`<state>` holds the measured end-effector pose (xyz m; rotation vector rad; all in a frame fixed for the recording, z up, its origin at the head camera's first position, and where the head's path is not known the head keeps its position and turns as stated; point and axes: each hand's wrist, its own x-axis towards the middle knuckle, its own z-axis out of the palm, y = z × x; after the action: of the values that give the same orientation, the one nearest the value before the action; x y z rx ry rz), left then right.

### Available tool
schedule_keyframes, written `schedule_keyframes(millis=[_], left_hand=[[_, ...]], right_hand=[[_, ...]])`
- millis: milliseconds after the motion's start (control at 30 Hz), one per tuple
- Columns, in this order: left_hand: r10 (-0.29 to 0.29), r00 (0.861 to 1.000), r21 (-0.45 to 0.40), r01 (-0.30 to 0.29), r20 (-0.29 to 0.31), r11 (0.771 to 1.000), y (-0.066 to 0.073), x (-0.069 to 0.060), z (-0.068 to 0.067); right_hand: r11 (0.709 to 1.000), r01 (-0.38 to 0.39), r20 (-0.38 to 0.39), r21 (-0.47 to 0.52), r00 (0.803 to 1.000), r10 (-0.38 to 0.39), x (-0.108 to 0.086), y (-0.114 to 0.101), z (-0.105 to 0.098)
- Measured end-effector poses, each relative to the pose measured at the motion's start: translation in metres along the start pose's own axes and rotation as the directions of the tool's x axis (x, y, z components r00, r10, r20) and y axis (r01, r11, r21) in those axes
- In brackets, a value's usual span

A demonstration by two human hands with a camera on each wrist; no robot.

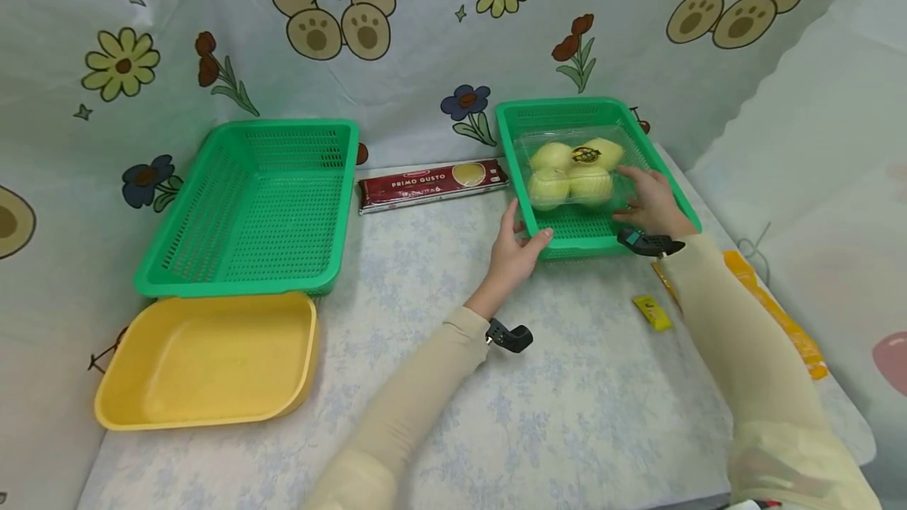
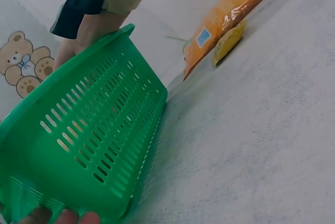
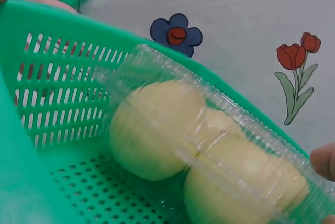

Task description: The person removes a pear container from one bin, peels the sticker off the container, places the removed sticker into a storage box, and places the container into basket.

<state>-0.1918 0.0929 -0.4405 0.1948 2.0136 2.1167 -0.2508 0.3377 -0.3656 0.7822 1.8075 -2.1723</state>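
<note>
A clear plastic clamshell box (image 1: 556, 144) with several pale yellow round fruits (image 1: 549, 187) sits tilted inside the green basket (image 1: 588, 246) at the right. My right hand (image 1: 650, 203) grips the box by its right end; its fingertips (image 3: 325, 161) show at the edge of the right wrist view. At the basket's near left corner my left hand (image 1: 513, 254) holds the wall, thumb on the front side and fingers on the left side. In the left wrist view, only the tips of these fingers (image 2: 68, 217) show against the green wall.
A second green basket (image 1: 244, 286) stands at the left, with a yellow tub (image 1: 212, 368) before it. Between the baskets lies a dark red Primo Gusto packet (image 1: 432, 186). A small yellow sachet (image 1: 652, 312) and an orange packet (image 1: 779, 317) lie near the right arm.
</note>
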Motion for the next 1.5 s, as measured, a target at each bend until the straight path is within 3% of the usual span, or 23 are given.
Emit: schedule_keyframes(millis=[33,333,500,700,933,1067,1233,1300,1367,1500], left_hand=[[0.001,1.0,-0.001,-0.001,0.0,1.0,0.0,0.0,0.0],[0.02,1.0,-0.003,-0.02,-0.005,1.0,-0.003,-0.001,-0.001],[0.032,0.999,-0.011,-0.032,-0.008,0.999,-0.005,0.0,-0.001],[0.034,0.999,-0.007,-0.034,-0.012,0.999,-0.007,0.001,0.0],[0.037,0.999,-0.017,-0.037,-0.013,0.999,-0.007,-0.001,0.002],[0.031,0.999,-0.014,-0.031,-0.009,0.999,-0.006,-0.002,0.002],[0.038,0.999,-0.005,-0.038,-0.009,0.999,-0.005,-0.004,0.001],[0.04,0.999,-0.004,-0.04,-0.014,0.999,-0.005,-0.004,0.001],[0.042,0.999,-0.002,-0.042,-0.02,0.999,-0.006,-0.004,0.002],[0.037,0.999,0.003,-0.037,-0.026,0.999,-0.007,-0.003,0.002]], right_hand=[[0.998,-0.006,-0.038,0.062,0.999,0.008,0.0,0.0,0.003],[0.991,0.117,-0.154,0.069,0.982,-0.106,0.011,0.003,0.013],[0.993,0.114,-0.243,0.005,0.964,-0.109,0.019,0.002,0.015],[0.995,0.102,-0.29,0.005,0.952,-0.097,0.022,0.0,0.022],[0.972,0.154,-0.37,0.178,0.926,-0.079,0.026,-0.001,0.031],[0.952,0.239,-0.431,0.189,0.892,-0.138,0.026,0.001,0.034],[0.896,0.435,-0.494,0.092,0.801,-0.338,0.024,0.004,0.036],[0.875,0.477,-0.499,0.082,0.78,-0.378,0.022,0.004,0.036],[0.871,0.484,-0.501,0.089,0.777,-0.38,0.02,0.003,0.035],[0.872,0.464,-0.487,0.159,0.805,-0.339,0.012,-0.007,0.032]])
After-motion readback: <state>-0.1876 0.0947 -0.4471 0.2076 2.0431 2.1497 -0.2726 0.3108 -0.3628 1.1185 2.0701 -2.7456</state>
